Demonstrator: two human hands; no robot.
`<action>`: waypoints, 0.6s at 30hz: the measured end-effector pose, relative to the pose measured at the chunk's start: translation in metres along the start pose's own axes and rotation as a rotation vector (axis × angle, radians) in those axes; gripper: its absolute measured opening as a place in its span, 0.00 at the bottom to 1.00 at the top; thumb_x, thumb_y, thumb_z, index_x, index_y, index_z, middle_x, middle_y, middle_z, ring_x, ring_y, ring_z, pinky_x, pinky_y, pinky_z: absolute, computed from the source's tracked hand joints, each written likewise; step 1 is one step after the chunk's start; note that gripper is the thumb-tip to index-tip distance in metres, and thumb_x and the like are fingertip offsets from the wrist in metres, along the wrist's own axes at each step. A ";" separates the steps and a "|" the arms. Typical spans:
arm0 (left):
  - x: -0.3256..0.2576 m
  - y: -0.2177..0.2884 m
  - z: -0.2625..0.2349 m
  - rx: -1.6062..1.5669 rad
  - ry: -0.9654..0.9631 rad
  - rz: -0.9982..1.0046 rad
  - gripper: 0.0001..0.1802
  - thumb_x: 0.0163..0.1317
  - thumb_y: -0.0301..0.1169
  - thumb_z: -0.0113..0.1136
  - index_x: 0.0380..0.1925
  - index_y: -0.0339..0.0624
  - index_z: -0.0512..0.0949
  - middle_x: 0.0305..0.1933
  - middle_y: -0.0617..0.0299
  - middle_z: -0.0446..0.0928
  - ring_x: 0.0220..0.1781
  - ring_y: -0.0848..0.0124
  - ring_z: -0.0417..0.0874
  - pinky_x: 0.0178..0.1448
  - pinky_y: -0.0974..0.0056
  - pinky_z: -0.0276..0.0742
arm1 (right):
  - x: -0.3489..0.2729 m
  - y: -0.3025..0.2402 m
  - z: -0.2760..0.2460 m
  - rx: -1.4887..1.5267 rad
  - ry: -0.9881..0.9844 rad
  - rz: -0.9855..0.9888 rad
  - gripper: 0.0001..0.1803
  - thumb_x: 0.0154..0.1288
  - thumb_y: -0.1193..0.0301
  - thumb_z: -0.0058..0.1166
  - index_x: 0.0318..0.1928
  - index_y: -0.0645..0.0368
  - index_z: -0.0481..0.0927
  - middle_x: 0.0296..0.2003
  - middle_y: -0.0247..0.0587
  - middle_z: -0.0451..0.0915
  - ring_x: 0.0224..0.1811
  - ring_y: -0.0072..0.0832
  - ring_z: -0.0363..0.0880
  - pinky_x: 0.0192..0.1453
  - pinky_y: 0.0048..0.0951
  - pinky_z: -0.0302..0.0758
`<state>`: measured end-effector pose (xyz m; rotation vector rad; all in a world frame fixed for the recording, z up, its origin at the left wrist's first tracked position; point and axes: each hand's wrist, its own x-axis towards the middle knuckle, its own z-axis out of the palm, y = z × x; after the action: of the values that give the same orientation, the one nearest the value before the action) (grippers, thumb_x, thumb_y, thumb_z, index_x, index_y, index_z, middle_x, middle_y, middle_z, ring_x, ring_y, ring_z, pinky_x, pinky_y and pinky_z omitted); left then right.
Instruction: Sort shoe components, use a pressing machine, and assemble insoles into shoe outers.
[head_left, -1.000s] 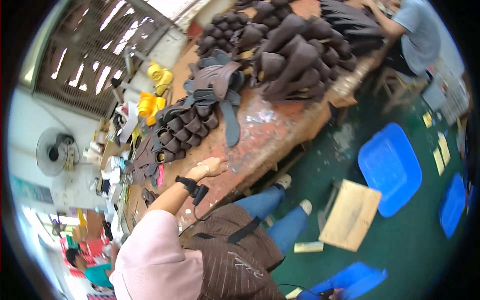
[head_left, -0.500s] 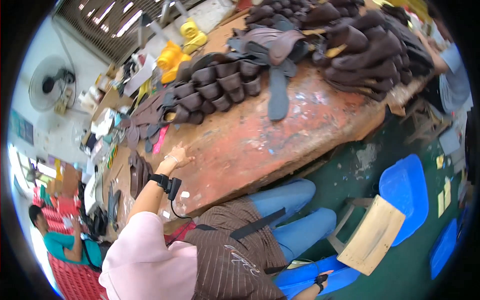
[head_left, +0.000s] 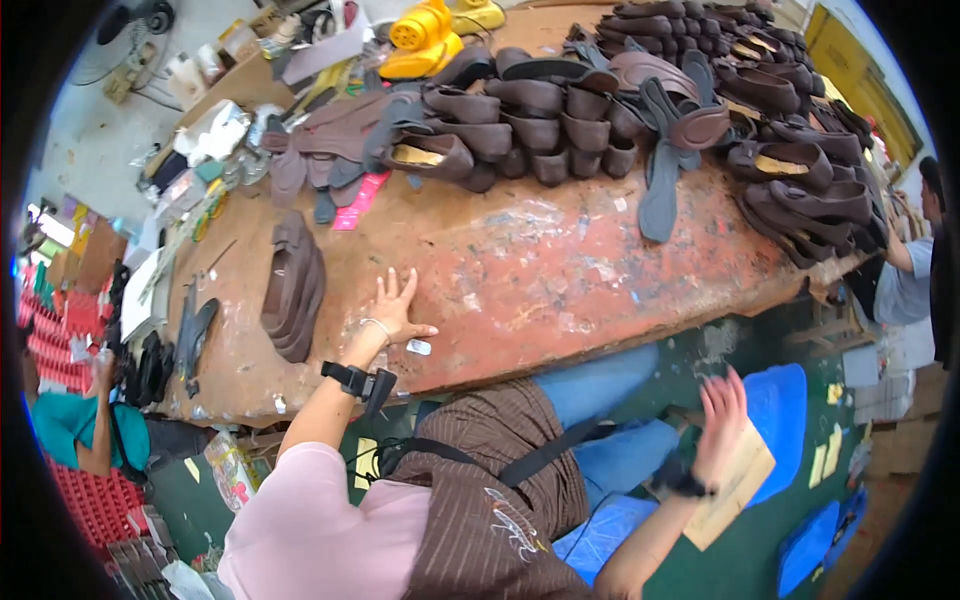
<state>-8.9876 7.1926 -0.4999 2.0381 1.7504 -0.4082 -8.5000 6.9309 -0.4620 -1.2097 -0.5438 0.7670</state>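
The apron (head_left: 455, 545) is showing pale, illegible script (head_left: 512, 525); the right hand (head_left: 722, 428) is hovering, released, above a wooden stool (head_left: 738, 492). The left hand (head_left: 397, 312) is spreading, empty, over the worktable (head_left: 560, 300), brown shoes (head_left: 296, 288) lying to its left.

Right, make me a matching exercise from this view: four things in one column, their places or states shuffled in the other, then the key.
Column one
1. Left hand
2. Right hand
3. Small stack of brown shoes
4. Wooden stool

Column two
A. Standing on the green floor
B. On the tabletop, to the left of a hand
C. Raised, off to the side of the tabletop
D. Over the tabletop, fingers spread

Pairs: 1-D, 2-C, 3-B, 4-A
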 end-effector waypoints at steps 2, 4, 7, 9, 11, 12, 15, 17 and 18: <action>-0.007 0.006 -0.009 -0.020 -0.019 0.017 0.72 0.38 0.64 0.74 0.77 0.59 0.39 0.79 0.37 0.31 0.79 0.37 0.34 0.74 0.33 0.49 | 0.072 0.019 0.061 -0.201 -0.041 0.174 0.18 0.71 0.72 0.49 0.57 0.65 0.76 0.43 0.42 0.82 0.46 0.31 0.83 0.52 0.30 0.81; -0.010 -0.004 -0.004 -0.092 0.044 -0.018 0.72 0.35 0.61 0.77 0.77 0.59 0.42 0.79 0.37 0.33 0.79 0.36 0.35 0.74 0.33 0.49 | 0.134 0.043 0.116 -0.426 -0.202 0.106 0.15 0.67 0.71 0.55 0.52 0.63 0.80 0.44 0.43 0.83 0.42 0.31 0.83 0.44 0.29 0.79; -0.014 -0.009 0.001 -0.125 0.103 -0.022 0.71 0.34 0.58 0.78 0.77 0.58 0.45 0.79 0.35 0.37 0.79 0.35 0.37 0.74 0.32 0.46 | 0.204 0.051 0.182 -0.943 -0.161 -0.078 0.18 0.64 0.66 0.58 0.51 0.64 0.79 0.44 0.52 0.82 0.44 0.41 0.82 0.45 0.38 0.78; -0.013 -0.008 -0.001 -0.114 0.111 -0.003 0.72 0.34 0.59 0.78 0.77 0.58 0.45 0.78 0.35 0.39 0.79 0.35 0.39 0.74 0.31 0.45 | 0.244 0.074 0.203 -1.377 0.085 -0.463 0.22 0.61 0.62 0.59 0.51 0.65 0.78 0.43 0.59 0.80 0.49 0.51 0.79 0.50 0.48 0.76; -0.025 0.004 -0.018 -0.019 0.123 0.021 0.64 0.39 0.61 0.74 0.75 0.52 0.54 0.76 0.32 0.48 0.77 0.32 0.46 0.76 0.35 0.42 | 0.274 0.082 0.209 -1.585 0.057 -0.423 0.28 0.61 0.56 0.60 0.53 0.66 0.76 0.50 0.64 0.77 0.54 0.55 0.76 0.56 0.50 0.75; -0.028 0.006 -0.032 -0.087 0.057 -0.004 0.56 0.44 0.59 0.71 0.72 0.50 0.59 0.75 0.34 0.51 0.76 0.34 0.50 0.76 0.38 0.47 | 0.278 0.069 0.226 -1.553 -0.049 -0.074 0.32 0.59 0.53 0.61 0.54 0.66 0.75 0.53 0.65 0.76 0.57 0.55 0.76 0.59 0.50 0.75; 0.011 0.013 -0.080 -0.506 0.101 0.255 0.39 0.57 0.55 0.63 0.64 0.46 0.70 0.73 0.40 0.58 0.75 0.41 0.58 0.73 0.48 0.62 | 0.312 0.085 0.188 -1.633 -0.039 -0.037 0.44 0.49 0.45 0.69 0.58 0.67 0.75 0.55 0.61 0.78 0.60 0.53 0.75 0.62 0.46 0.73; 0.028 0.039 -0.106 -0.360 0.660 0.312 0.42 0.55 0.47 0.67 0.67 0.42 0.65 0.72 0.43 0.61 0.74 0.45 0.60 0.72 0.50 0.65 | 0.310 0.080 0.195 -1.675 0.059 -0.034 0.44 0.47 0.46 0.71 0.56 0.69 0.77 0.54 0.61 0.79 0.59 0.51 0.77 0.62 0.43 0.72; 0.037 0.047 -0.124 -0.371 0.745 0.352 0.46 0.54 0.42 0.69 0.69 0.36 0.60 0.73 0.43 0.60 0.75 0.46 0.59 0.72 0.50 0.65 | 0.304 0.066 0.204 -1.558 -0.004 0.003 0.41 0.46 0.50 0.73 0.52 0.70 0.78 0.50 0.60 0.81 0.54 0.51 0.80 0.59 0.42 0.74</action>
<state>-8.9413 7.2796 -0.4041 2.2862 1.5896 0.8196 -8.4707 7.3015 -0.4761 -2.6059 -1.2213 0.2215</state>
